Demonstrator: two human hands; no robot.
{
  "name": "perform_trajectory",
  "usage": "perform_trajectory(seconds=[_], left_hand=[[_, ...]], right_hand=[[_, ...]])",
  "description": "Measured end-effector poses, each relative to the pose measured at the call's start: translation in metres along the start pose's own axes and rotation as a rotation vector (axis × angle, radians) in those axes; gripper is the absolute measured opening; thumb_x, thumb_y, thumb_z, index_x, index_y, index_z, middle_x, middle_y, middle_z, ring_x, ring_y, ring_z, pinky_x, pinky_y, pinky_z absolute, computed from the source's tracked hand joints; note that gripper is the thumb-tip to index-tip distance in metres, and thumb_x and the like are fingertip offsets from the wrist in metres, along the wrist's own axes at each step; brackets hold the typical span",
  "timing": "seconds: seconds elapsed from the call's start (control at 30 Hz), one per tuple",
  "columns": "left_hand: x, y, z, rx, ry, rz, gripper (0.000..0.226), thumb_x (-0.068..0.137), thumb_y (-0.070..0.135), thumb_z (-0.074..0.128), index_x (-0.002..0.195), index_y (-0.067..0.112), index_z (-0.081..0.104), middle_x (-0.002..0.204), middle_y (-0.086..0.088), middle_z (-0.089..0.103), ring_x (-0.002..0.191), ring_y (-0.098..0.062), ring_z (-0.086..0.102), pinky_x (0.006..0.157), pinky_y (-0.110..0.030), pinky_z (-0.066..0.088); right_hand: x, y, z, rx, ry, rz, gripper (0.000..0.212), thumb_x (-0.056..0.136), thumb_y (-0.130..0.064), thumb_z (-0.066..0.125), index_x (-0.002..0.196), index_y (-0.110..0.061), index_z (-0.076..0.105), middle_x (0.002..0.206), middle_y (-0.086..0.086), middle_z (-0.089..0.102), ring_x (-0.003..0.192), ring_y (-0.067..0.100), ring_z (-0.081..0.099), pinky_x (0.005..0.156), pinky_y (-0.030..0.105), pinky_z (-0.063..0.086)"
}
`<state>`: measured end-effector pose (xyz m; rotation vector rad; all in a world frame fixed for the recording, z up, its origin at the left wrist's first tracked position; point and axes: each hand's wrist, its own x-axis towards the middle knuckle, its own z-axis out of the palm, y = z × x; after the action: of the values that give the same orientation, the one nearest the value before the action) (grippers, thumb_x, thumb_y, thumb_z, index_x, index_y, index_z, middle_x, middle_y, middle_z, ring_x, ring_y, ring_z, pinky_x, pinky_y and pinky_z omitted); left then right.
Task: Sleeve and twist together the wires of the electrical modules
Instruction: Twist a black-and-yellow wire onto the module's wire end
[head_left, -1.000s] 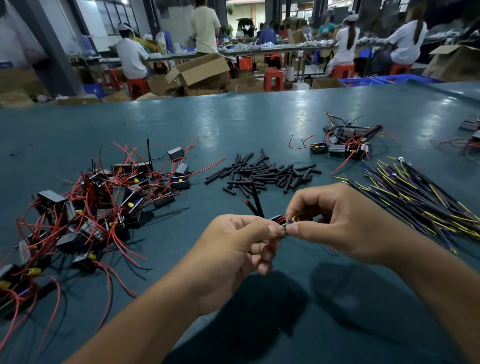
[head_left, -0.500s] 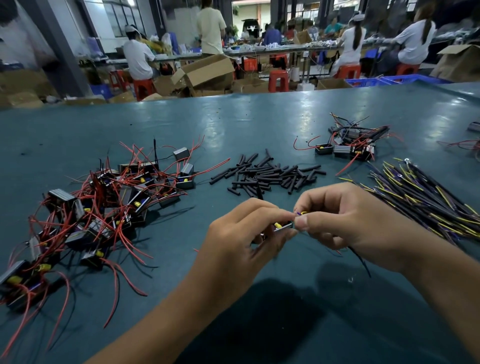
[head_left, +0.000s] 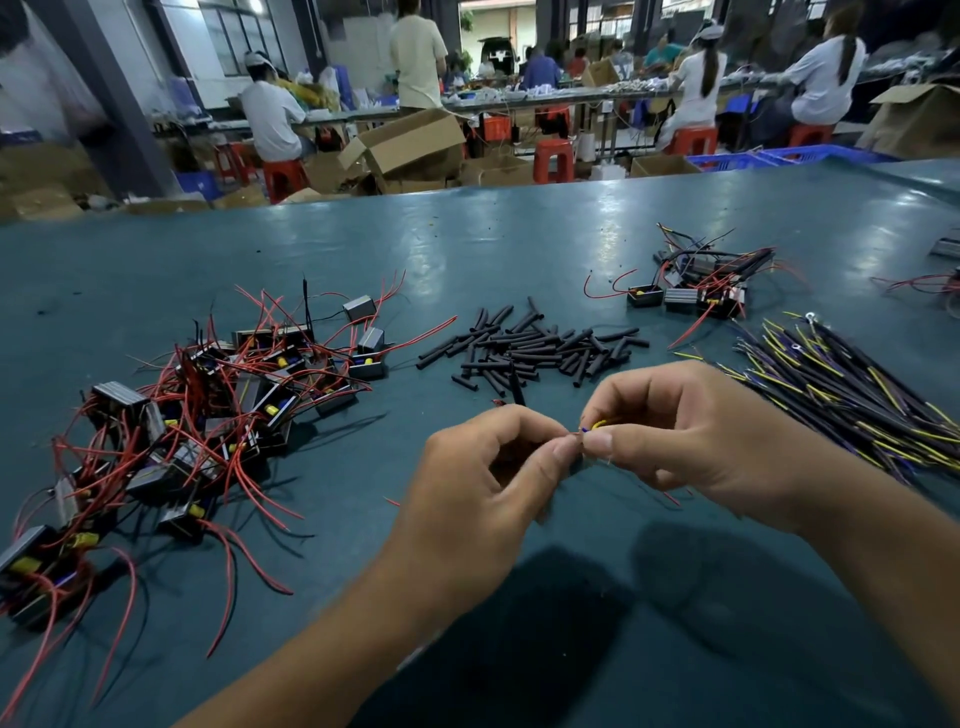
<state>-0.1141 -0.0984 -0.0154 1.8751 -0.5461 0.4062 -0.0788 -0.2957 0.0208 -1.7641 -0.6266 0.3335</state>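
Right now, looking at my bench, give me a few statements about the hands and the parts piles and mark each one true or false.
1. Both hands pinch thin wire ends between them above the table. True: left hand and right hand meet at the wire ends.
2. The black sleeve pieces lie in a pile beyond the hands. True.
3. The big heap of modules with red wires lies to the right. False: it lies to the left.
4. The bundle of dark and yellow wires lies to the left. False: it lies to the right.
5. The table is red. False: it is blue-green.

Left hand (head_left: 483, 483) and right hand (head_left: 691, 436) pinch fingertip to fingertip
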Motion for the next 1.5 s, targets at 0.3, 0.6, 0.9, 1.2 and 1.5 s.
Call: perform_trajectory(seconds=[0.3, 0.6, 0.9, 1.2, 1.5], left_hand=[[0.006, 0.012, -0.008, -0.815, -0.274, -0.783, 0.013, 0.089, 0.014, 0.064, 0.079, 0.009, 0.069, 0.066, 0.0, 0.055, 0.048, -0.004, 0.045, 0.04, -0.014, 0.037], [0.006, 0.004, -0.01, -0.515, -0.159, -0.514, 0.021, 0.097, 0.01, 0.062, 0.078, 0.007, 0.071, 0.068, -0.007, 0.06, 0.048, -0.011, 0.052, 0.042, -0.02, 0.044], [0.001, -0.001, -0.005, 0.246, 0.096, 0.088, 0.014, 0.087, 0.028, 0.073, 0.092, 0.015, 0.072, 0.079, 0.008, 0.067, 0.064, -0.01, 0.064, 0.06, -0.022, 0.051], [0.002, -0.005, -0.003, 0.402, 0.183, 0.219, 0.009, 0.09, 0.017, 0.075, 0.091, 0.009, 0.071, 0.082, 0.004, 0.066, 0.068, -0.006, 0.058, 0.061, -0.014, 0.045], [0.0, -0.005, 0.0, 0.28, 0.159, 0.128, 0.007, 0.094, 0.02, 0.067, 0.088, 0.017, 0.07, 0.075, 0.015, 0.061, 0.061, -0.003, 0.055, 0.055, -0.017, 0.045]], right_hand=[[0.002, 0.001, -0.003, -0.2, -0.031, -0.154, 0.013, 0.085, -0.024, 0.066, 0.086, -0.011, 0.069, 0.067, -0.015, 0.065, 0.058, -0.005, 0.056, 0.058, 0.005, 0.041], [0.006, 0.006, 0.001, -0.284, 0.087, -0.131, 0.02, 0.087, -0.036, 0.061, 0.082, -0.018, 0.07, 0.063, -0.006, 0.064, 0.05, -0.001, 0.046, 0.051, 0.011, 0.036], [0.008, 0.009, 0.0, -0.352, 0.175, -0.171, 0.027, 0.09, -0.043, 0.055, 0.08, -0.021, 0.067, 0.06, -0.007, 0.061, 0.05, 0.001, 0.046, 0.051, 0.012, 0.037], [0.01, 0.015, 0.007, -0.26, 0.139, -0.145, 0.028, 0.091, -0.047, 0.054, 0.084, -0.023, 0.067, 0.06, -0.006, 0.06, 0.048, 0.004, 0.043, 0.046, 0.015, 0.035], [0.01, 0.013, 0.012, -0.215, 0.214, -0.156, 0.026, 0.091, -0.043, 0.055, 0.08, -0.022, 0.066, 0.057, -0.006, 0.057, 0.047, 0.003, 0.041, 0.046, 0.012, 0.032]])
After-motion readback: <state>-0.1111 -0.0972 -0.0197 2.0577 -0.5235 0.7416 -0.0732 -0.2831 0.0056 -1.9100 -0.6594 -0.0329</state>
